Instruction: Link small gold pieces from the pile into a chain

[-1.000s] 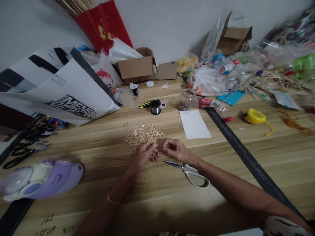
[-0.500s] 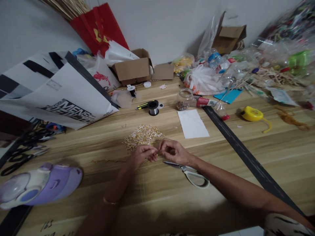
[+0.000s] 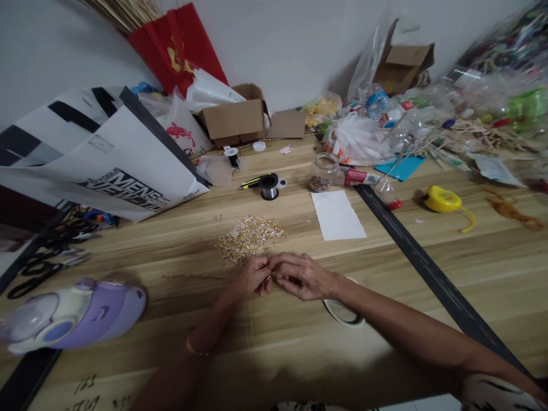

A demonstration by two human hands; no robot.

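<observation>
My left hand (image 3: 253, 275) is closed in a pinch in front of a pile of small gold and clear beads (image 3: 250, 237). A thin, gold-brown beaded strand (image 3: 188, 277) runs along the table from the left into that hand. My right hand (image 3: 302, 277) meets it fingertip to fingertip, its thumb and forefinger pinched together. Whatever sits between the right fingertips is too small to make out. Beneath the right hand and wrist lies a pair of scissors (image 3: 342, 314); only part of its pale handle shows.
Behind the beads lie a wire spool (image 3: 269, 187), a yellow-black cutter (image 3: 249, 182) and a white paper sheet (image 3: 338, 216). A jar with beads (image 3: 322, 173) stands beyond the paper. A yellow tape measure (image 3: 442, 198) is at right, a purple-white bottle (image 3: 81, 317) at left.
My right hand has shifted slightly down and closer over the left fingertips, now covering the scissor blades. The left hand has turned a little. The whole view has shifted slightly.
</observation>
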